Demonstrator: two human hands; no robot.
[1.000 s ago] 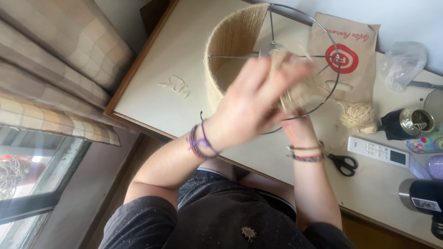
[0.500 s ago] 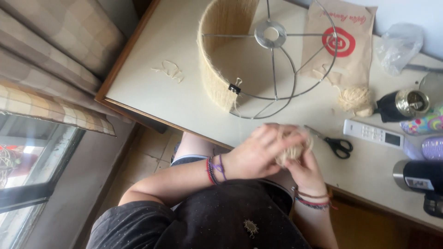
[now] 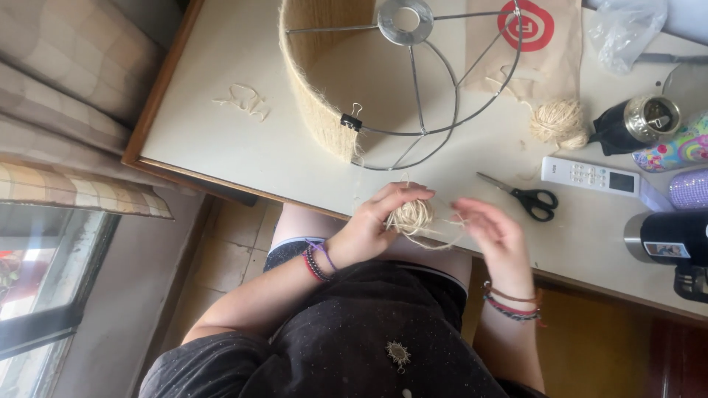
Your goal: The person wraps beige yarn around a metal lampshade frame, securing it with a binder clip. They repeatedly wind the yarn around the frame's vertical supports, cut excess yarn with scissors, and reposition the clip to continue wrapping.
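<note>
Cream-coloured and cluttered, the worktop (image 3: 221,140) is filling the upper view, with a window at nine o'clock. I am watching my left hand (image 3: 380,221) gripping a small pale ball of jute twine (image 3: 411,216) just over the near edge, fingers curled around it. My right hand (image 3: 495,234), at three o'clock of the ball, is spreading open, with loose strands running toward it. At twelve o'clock a wire lampshade frame partly wrapped in twine (image 3: 332,88) is lying on its side. Black-handled scissors (image 3: 527,197) and a white remote (image 3: 590,177) are resting at two o'clock.
</note>
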